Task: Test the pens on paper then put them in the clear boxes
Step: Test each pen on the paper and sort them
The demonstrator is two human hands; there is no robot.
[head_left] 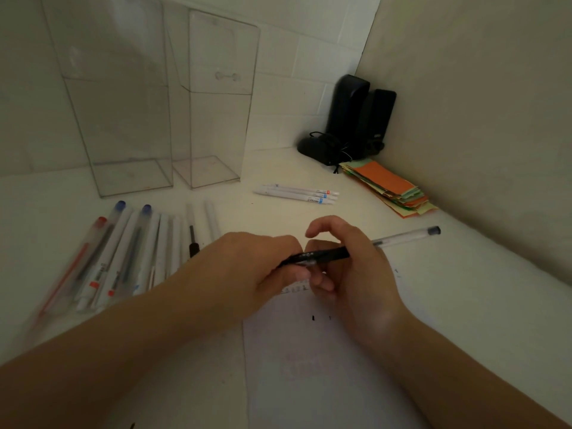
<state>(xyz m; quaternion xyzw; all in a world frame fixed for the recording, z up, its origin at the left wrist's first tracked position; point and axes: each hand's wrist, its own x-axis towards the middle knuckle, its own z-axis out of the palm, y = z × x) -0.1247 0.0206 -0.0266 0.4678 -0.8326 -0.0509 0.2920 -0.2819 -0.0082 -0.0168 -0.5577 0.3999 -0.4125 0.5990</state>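
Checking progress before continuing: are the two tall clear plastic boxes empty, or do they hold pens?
Empty. Both tall clear plastic boxes show only bare floors through their walls.

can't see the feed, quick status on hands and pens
Both hands, left and right, gripping one black pen over the paper. Clear boxes empty. Nothing in the way.

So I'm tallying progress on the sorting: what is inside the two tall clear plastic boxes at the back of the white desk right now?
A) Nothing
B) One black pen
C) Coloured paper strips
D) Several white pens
A: both tall clear plastic boxes show bare floors, while the black pen is between the left hand and right hand.
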